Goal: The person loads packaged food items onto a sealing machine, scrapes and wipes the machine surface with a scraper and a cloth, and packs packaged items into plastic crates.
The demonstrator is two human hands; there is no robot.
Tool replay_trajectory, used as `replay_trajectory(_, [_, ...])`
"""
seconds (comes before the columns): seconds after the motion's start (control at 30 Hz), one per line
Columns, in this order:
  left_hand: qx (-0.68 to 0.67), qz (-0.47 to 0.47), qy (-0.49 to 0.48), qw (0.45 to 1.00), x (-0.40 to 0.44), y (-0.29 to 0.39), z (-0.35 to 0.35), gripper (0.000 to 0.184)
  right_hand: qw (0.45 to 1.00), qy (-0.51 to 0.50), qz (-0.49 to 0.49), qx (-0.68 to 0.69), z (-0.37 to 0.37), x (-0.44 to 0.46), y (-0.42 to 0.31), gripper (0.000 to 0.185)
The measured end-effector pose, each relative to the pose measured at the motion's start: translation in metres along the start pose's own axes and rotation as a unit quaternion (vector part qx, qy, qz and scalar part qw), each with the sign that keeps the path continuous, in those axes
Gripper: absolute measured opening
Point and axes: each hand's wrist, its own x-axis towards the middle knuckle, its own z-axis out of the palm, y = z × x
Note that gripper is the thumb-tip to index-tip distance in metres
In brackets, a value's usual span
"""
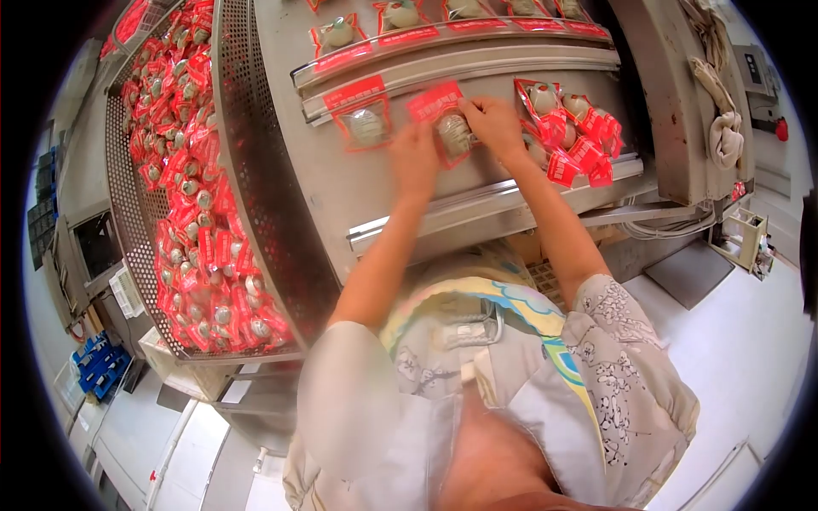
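A clear pouch with a red printed band and an egg-shaped item inside [453,134] lies between my hands on the metal surface. My left hand [415,162] has its fingers closed at the pouch's left edge, slightly blurred. At the upper right edge, my right hand [494,128] pinches the same pouch. Left of my hands lies another egg pouch [367,126], flat with its red band toward the far side. A loose pile of egg pouches [579,140] sits to the right, close to my right forearm.
A perforated metal bin [256,162] heaped with red egg pouches [204,247] stands at the left. Beyond a metal bar [460,70], several pouches [398,21] lie in a row. Another bar [477,204] runs along the near side. Machine housing [682,102] stands right.
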Motion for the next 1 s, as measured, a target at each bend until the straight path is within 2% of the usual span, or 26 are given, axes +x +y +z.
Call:
replay_trajectory(0.1, [-0.126,-0.119,0.004,0.985,0.002,-0.015,0.006,0.021,0.999,0.001,-0.009,-0.052,0.008,0.02,0.011,0.035])
replay_trajectory(0.13, [-0.16,-0.173,0.005,0.972,0.001,0.006,0.006,0.02,0.997,-0.007,-0.01,-0.071,0.008,0.027,0.012,0.034])
replay_trajectory(0.2, [-0.226,-0.277,0.008,0.934,0.001,0.045,0.005,0.02,1.0,-0.015,0.007,-0.027,0.007,0.035,0.01,0.036])
replay_trajectory(0.3, [-0.326,-0.315,0.023,0.891,0.015,0.039,0.012,0.027,1.0,0.006,-0.002,0.022,0.007,0.042,0.004,0.037])
replay_trajectory(0.4, [-0.275,-0.25,0.013,0.928,0.021,0.03,0.013,0.033,0.996,0.02,-0.003,0.087,0.01,0.042,0.003,0.034])
replay_trajectory(0.47, [-0.174,-0.043,0.092,0.979,0.0,0.043,0.022,0.04,0.988,0.006,-0.004,0.152,0.015,0.044,0.012,0.032])
replay_trajectory(0.5, [-0.119,0.062,0.13,0.982,-0.011,0.05,0.023,0.045,0.987,0.006,0.006,0.158,0.012,0.039,0.006,0.03])
replay_trajectory(0.57, [0.104,0.21,0.049,0.971,-0.02,0.061,0.007,0.056,0.985,0.005,0.025,0.171,-0.001,0.025,-0.013,0.027])
replay_trajectory(0.6, [0.214,0.277,0.008,0.937,-0.02,0.065,0.002,0.063,0.99,0.083,-0.038,0.106,-0.002,0.027,-0.017,0.025])
replay_trajectory(0.67, [0.281,0.329,0.002,0.901,-0.013,0.063,0.005,0.057,0.958,0.235,-0.165,-0.025,-0.003,0.031,-0.023,0.021])
replay_trajectory(0.73, [0.336,0.378,0.003,0.863,0.002,0.046,0.009,0.049,0.94,0.236,-0.23,-0.085,0.0,0.042,-0.036,0.018])
replay_trajectory(0.77, [0.312,0.393,0.027,0.865,0.008,0.043,0.011,0.04,0.929,0.236,-0.261,-0.113,0.001,0.049,-0.042,0.016])
replay_trajectory(0.87, [0.293,0.391,0.028,0.872,0.014,0.045,0.008,0.037,0.937,0.177,-0.28,-0.113,0.004,0.07,-0.049,0.015])
replay_trajectory(0.97, [0.322,0.407,0.048,0.853,0.014,0.043,0.007,0.038,0.925,0.212,-0.289,-0.125,-0.016,0.063,-0.05,0.016])
replay_trajectory(1.0, [0.303,0.397,0.033,0.866,0.008,0.046,0.007,0.037,0.919,0.23,-0.29,-0.133,-0.032,0.055,-0.045,0.017])
